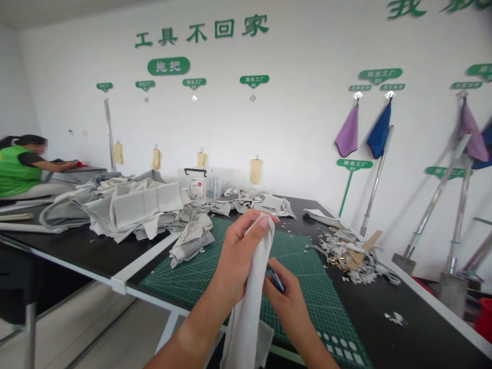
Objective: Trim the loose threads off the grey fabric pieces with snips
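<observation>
In the head view my left hand (244, 246) pinches the top of a folded strip of light grey fabric (251, 302), which hangs down past the table's front edge. My right hand (284, 292) is closed around a small tool with a dark and blue handle (275, 279). The tool's working end is hidden behind the fabric, so its kind does not show. Both hands are above a green cutting mat (307, 271) with a printed grid.
A large pile of grey fabric (134, 202) lies left on the black table (384, 292). Scraps (353, 253) are heaped at right. A clear plastic box (211, 184) stands at the back. A person in a green vest (19, 171) sits far left. Shovels (434, 200) lean against the wall.
</observation>
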`<state>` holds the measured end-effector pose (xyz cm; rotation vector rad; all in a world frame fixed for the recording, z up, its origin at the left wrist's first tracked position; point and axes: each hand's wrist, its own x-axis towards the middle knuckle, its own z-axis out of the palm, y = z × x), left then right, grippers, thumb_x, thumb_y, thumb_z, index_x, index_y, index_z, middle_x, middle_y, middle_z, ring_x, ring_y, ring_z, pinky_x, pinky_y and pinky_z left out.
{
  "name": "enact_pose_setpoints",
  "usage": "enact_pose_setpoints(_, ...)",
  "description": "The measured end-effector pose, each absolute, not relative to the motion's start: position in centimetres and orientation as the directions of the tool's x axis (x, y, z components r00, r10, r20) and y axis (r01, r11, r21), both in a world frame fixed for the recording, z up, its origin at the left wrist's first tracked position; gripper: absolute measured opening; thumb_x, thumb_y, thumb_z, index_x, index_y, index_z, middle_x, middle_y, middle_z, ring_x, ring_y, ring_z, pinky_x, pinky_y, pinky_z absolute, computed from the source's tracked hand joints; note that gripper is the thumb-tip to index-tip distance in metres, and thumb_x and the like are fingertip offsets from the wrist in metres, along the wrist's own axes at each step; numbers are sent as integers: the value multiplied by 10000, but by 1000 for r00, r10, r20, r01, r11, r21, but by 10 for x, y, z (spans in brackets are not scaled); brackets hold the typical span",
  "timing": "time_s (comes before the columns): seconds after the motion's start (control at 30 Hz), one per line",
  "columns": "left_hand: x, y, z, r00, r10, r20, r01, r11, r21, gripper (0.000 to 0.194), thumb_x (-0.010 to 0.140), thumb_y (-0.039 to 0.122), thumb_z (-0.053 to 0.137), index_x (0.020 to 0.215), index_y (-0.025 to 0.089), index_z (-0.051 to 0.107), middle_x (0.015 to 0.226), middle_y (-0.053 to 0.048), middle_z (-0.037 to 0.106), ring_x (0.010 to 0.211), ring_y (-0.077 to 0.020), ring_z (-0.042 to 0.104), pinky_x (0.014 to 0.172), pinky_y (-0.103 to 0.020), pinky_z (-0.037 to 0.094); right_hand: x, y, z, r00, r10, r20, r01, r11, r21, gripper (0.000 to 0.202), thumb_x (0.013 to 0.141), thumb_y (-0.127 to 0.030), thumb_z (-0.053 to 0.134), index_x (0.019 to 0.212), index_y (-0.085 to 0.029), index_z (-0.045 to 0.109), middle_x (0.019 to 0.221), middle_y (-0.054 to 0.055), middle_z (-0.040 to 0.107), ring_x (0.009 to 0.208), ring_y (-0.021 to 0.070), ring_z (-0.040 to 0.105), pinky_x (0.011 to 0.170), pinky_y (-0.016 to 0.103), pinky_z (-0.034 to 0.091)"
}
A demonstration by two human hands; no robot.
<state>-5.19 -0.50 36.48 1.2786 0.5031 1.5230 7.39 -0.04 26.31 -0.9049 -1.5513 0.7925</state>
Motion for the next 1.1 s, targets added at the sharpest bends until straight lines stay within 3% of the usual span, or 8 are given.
enact_pose_setpoints(0.2,-42,-13,365,109,881,461,-410,-383,828,297,894,496,653,974,214,697,642,33,464,518,-65,371,454,-180,284,77,6,238,-106,906,409,126,420,-899,207,886,-321,580,736,-200,503,688,-43,424,652,128,382,594,243,324)
enact_pose_setpoints(0.4,-55,-15,372,-26,886,462,-421,-429,799,307,868,521,677,953,226,679,621,42,443,491,-71,376,434,-180,293,92,8,224,47,899,435,443,371,-816,130,897,-249,520,774,-212,538,664,-56,430,629,131,424,595,237,309)
enact_pose_setpoints(0.53,-65,-15,382,-153,857,493,-445,-505,739,292,855,504,700,954,230,677,677,38,505,522,-71,437,460,-169,345,105,10,221,98,905,414,562,293,-774,170,919,-324,512,784,-230,556,653,-51,471,629,150,478,603,241,319)
enact_pose_setpoints(0.7,-70,-17,387,-220,826,518,-451,-557,697,261,858,475,706,953,234,674,697,41,526,545,-72,475,490,-159,379,119,15,216,140,922,360,744,142,-653,116,905,-344,517,893,-273,608,715,-29,643,678,197,607,624,261,314)
enact_pose_setpoints(0.87,-77,-15,389,-271,790,550,-412,-612,675,277,853,483,710,944,224,672,695,43,537,530,-68,482,481,-156,391,139,20,220,149,928,342,825,74,-561,158,919,-373,492,857,-286,607,730,-23,677,690,208,634,605,263,308)
enact_pose_setpoints(1.1,-107,7,394,-437,688,579,-361,-724,588,291,834,465,735,970,212,690,841,17,634,669,-89,592,599,-160,489,197,20,243,178,900,399,923,-12,-385,270,959,-398,420,1081,-292,636,830,32,737,726,251,678,611,285,343)
